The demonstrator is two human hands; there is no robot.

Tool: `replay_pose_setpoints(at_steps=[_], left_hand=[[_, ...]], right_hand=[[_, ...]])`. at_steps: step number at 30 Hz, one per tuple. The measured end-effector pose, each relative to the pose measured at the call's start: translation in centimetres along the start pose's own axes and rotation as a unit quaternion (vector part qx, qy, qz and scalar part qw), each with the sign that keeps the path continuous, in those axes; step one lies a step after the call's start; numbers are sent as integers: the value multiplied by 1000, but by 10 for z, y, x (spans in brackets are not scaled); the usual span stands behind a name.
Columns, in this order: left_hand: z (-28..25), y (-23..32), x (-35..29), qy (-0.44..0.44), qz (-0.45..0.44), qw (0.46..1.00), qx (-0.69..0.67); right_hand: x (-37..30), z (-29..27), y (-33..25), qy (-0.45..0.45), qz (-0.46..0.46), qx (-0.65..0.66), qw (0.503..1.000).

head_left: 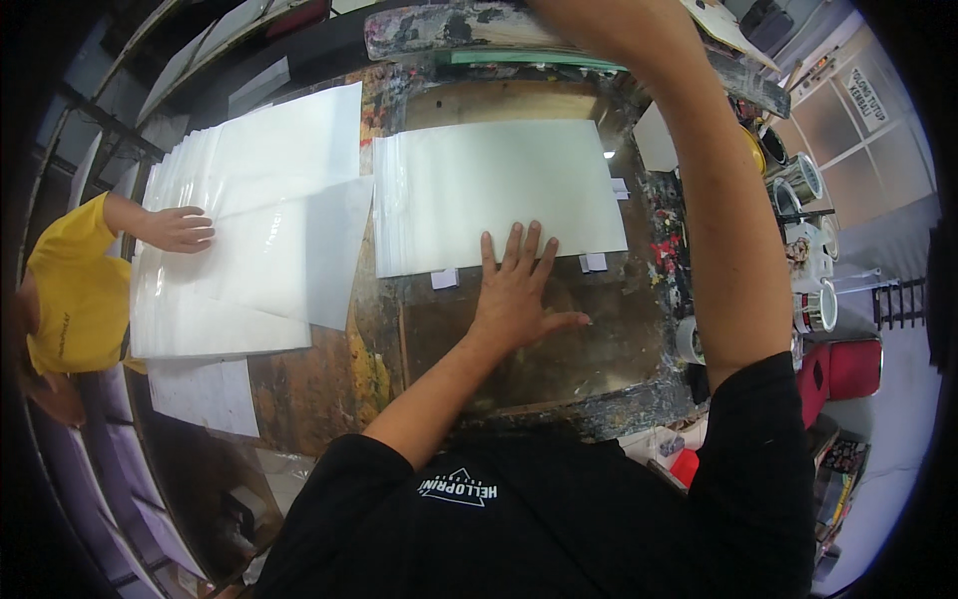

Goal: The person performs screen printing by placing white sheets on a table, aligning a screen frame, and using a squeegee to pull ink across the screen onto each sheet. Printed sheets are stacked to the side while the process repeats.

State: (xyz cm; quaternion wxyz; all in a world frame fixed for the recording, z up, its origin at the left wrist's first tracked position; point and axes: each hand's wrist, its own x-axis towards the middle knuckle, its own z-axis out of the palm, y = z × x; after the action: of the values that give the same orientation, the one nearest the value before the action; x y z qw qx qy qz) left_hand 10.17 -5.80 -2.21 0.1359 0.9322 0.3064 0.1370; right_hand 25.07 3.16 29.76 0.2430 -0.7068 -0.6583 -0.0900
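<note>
My left hand (519,285) lies flat with its fingers spread, fingertips on the near edge of a smooth white sheet (489,190) and the thumb over the brown glass-like plate (539,369) beneath. Small folded white tabs (444,279) sit against the sheet's near and right edges. Up and across the right side reaches my right arm (728,220); its hand is cut off by the top edge, fingers hidden. Left of the sheet is a broad stack of white sheets (249,150) with shiny, translucent ones among them. Another person's hand (180,230) rests on that stack.
A paint-stained wooden bar (439,32) runs along the table's far side. Paint cans (803,178) and pots line the right side. A person in a yellow shirt (75,280) stands at the left, beside racks. A red chair (853,371) is at the far right.
</note>
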Motion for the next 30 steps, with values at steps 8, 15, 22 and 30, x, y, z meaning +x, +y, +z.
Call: replay_pose_setpoints(at_steps=[8,15,22,30], left_hand=[[-12,-2,0,-20,-12,1000,14],[-130,-33,11,284,-166,811,-484],[-70,-56,-50,211,-189,921,-267],[-35,-58,-73,189,-210,953,-110]], right_hand=[[3,11,8,91,-84,-20,992],[-47,46,15,89,-126,-57,986],[-174,117,46,-195,-145,-52,969],[-234,167,29,-178,-44,-35,982]])
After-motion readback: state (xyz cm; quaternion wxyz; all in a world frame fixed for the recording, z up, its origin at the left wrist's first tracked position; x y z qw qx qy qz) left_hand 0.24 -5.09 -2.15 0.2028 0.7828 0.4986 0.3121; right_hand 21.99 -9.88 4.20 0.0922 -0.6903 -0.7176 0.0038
